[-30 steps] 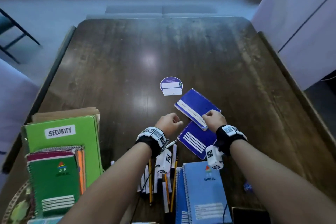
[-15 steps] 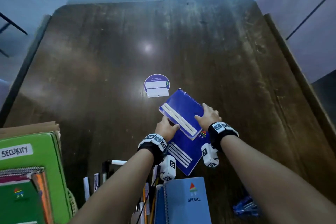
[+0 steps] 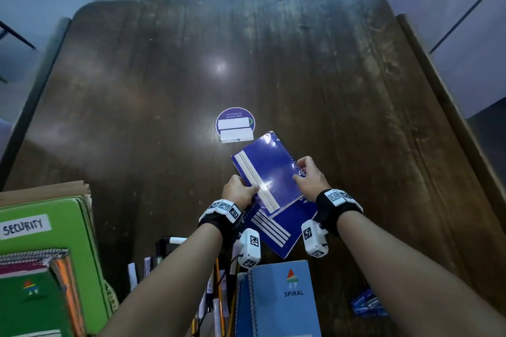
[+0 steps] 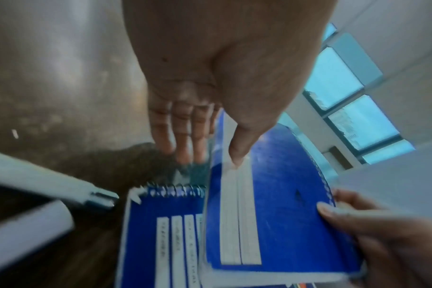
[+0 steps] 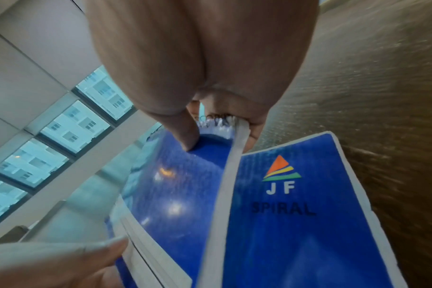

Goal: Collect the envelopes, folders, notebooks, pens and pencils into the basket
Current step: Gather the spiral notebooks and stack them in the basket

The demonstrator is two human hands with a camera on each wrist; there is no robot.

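Note:
A dark blue spiral notebook (image 3: 267, 169) (image 4: 279, 204) (image 5: 180, 187) is lifted off the table, tilted, held by both hands. My left hand (image 3: 241, 191) (image 4: 210, 148) pinches its left edge, thumb on the white stripes, fingers beneath. My right hand (image 3: 308, 174) (image 5: 217, 134) grips its spiral edge, thumb on the cover. A second dark blue notebook (image 3: 282, 230) (image 4: 160, 233) (image 5: 304, 214) lies flat under it. A light blue SPIRAL notebook (image 3: 282, 298) lies nearer me. Pens and pencils (image 3: 216, 287) lie below my left forearm. The basket (image 3: 111, 295) at lower left holds a green SECURITY folder (image 3: 46, 227) and notebooks.
A round purple sticker (image 3: 235, 124) is on the wooden table (image 3: 164, 76) just beyond the notebooks. A small blue packet (image 3: 367, 304) lies at lower right. White markers (image 4: 49, 183) lie left of the notebooks. Pale partitions stand to the right.
My left hand moved right and took hold of the top blue notebook's left edge. Both hands have lifted and tilted it off the lower notebook. The head view shifted downward.

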